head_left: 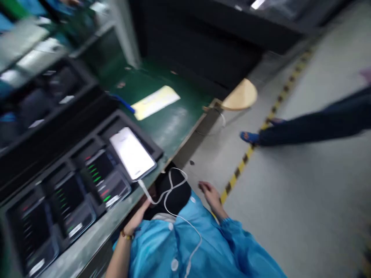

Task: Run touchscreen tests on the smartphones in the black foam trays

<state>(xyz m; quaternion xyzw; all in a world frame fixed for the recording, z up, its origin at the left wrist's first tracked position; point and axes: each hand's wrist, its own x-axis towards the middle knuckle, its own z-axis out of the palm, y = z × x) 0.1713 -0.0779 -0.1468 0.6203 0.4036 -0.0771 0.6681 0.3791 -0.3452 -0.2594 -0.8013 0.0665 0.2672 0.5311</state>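
My left hand (139, 217) is at the table's front edge, beside a white cable (169, 190). Its fingers are partly hidden by the edge and blurred. Away from the table, over the floor on my right, my right hand (212, 197) hangs with loosely bent fingers and nothing visible in it. A phone with a lit white screen (132, 153) lies at the end of a black tray (158, 150). From the phone's lower end the white cable loops over my lap and runs down my blue smock (199, 247).
Several dark-screened phones (108, 179) with green and red marks sit in the tray's slots. A yellowish paper (156, 102) and a blue pen (124, 103) lie on the green table (176, 123). A round wooden stool seat (242, 94) and another person's leg (304, 125) stand beyond, near striped floor tape (242, 166).
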